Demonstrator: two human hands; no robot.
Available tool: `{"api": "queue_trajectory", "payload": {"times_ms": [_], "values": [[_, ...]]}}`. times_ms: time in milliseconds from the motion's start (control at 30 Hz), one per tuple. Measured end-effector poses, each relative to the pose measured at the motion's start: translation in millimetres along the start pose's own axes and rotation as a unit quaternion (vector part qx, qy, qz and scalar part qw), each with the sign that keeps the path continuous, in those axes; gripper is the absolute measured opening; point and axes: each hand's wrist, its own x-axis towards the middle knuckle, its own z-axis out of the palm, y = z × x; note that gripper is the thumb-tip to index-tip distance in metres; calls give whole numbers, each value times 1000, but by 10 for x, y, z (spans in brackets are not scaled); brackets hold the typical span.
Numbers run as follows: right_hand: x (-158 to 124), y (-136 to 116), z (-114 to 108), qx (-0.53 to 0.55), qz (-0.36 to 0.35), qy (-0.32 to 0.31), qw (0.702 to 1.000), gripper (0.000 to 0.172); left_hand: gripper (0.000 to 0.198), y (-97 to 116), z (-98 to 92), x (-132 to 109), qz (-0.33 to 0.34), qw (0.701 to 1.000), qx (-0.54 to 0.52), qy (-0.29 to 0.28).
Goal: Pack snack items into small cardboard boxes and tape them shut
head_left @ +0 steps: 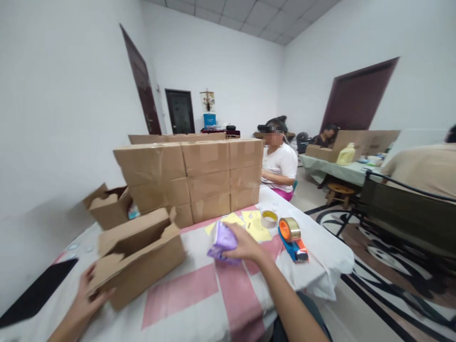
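My right hand (244, 243) is closed around a purple soft plastic packet (221, 241), held over the middle of the table; its print is blurred. At the lower left, my left hand (87, 292) grips the near end of an open cardboard box (153, 263), thumb on its outer side and fingers at the flap. The box's flaps stand up, and its inside is mostly hidden. Yellow paper sheets (254, 225) lie behind the packet. To the right are a clear tape roll (269, 218) and a blue and orange tape dispenser (294, 242).
Stacked closed cartons (206, 178) form a wall along the table's back. Another open box (110, 209) stands behind mine. A black mat (39, 289) lies at the left edge. A person in a white shirt (283, 166) sits beyond the cartons; a folding chair (406, 218) is at right.
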Motion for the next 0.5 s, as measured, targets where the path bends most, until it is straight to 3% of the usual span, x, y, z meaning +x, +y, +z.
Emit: {"api": "queue_trajectory", "payload": {"times_ms": [67, 133, 300, 367, 500], "values": [[-68, -143, -213, 86, 4, 90, 992, 101, 112, 261, 184, -103, 3, 992, -68, -104], [-117, -372, -452, 125, -15, 155, 980, 100, 116, 569, 456, -225, 63, 962, -136, -228], [-131, -1109, -964, 82, -152, 264, 949, 106, 129, 1170, 1238, -488, 195, 880, -215, -376], [-92, -1330, -1042, 42, -185, 229, 955, 110, 125, 1253, 1452, -599, 214, 861, -245, -392], [54, -1414, -934, -46, -166, 43, 984, 112, 119, 1184, 1592, -722, 221, 859, -293, -357]]}}
